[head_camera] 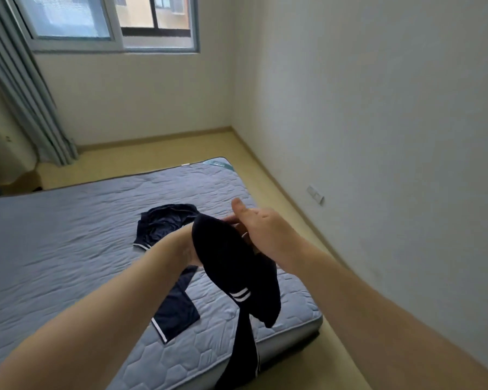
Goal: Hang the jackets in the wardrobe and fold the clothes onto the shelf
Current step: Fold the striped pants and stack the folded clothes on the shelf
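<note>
We hold a dark garment (231, 266) up over the near right corner of the mattress (68, 235), its long axis running from our hands down toward us, the white-striped end hanging lowest. Our left hand (195, 249) is hidden under the cloth, so we cannot tell its grip; our right hand (261, 232), thumb raised, meets the garment's far upper end, its fingers hidden. More dark clothing (164, 223) lies on the mattress just left of our hands.

soft daylight from the window (104, 21), wide-angle bending at edges
</note>
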Demonstrator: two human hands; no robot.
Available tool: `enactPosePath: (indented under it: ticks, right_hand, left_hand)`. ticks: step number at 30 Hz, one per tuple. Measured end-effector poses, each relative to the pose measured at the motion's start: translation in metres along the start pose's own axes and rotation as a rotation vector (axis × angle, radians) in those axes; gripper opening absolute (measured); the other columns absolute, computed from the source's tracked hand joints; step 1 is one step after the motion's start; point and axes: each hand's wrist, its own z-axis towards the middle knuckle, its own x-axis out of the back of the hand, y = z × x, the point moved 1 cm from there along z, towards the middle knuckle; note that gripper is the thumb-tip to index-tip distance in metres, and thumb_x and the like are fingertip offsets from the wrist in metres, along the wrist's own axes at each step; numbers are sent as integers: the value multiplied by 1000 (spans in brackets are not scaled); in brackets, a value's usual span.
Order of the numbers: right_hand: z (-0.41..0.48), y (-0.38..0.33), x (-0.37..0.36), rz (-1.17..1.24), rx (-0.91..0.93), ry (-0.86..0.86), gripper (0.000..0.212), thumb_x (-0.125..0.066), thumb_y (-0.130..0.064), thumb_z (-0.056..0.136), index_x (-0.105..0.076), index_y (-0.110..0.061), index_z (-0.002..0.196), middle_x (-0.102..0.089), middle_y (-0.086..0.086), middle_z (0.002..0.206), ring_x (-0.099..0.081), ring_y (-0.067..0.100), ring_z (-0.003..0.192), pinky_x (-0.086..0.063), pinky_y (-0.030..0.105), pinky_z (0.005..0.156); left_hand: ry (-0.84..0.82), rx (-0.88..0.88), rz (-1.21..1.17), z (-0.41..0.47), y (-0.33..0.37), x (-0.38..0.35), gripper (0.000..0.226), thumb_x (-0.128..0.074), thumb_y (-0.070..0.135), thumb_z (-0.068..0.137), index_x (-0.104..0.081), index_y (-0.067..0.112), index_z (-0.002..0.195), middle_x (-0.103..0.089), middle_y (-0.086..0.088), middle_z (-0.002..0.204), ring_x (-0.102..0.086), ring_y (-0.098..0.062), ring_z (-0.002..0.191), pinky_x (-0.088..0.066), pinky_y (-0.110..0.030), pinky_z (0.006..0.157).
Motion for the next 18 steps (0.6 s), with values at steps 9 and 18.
enactPosePath:
  ticks: [9,18]
  right_hand:
    - [-13,47,86,-241,-112,406,87,-60,-14,81,-20,-47,151,-20,7,148,-35,31,131,-37,43,112]
    - [-16,38,69,-193,12,29,114,-62,-4,57,-15,-56,148,-30,-9,145,-47,26,116,-52,29,75]
  left_hand:
    - [-15,-451,54,-50,65,-86,51,-25,-19,71,-66,12,64,-61,-8,61,-61,-19,50,-51,-21,48]
    - [7,-659,4,-84,86,-92,30,-36,-6,59,-51,18,54,-51,-2,58,-52,-15,50,-45,-20,48]
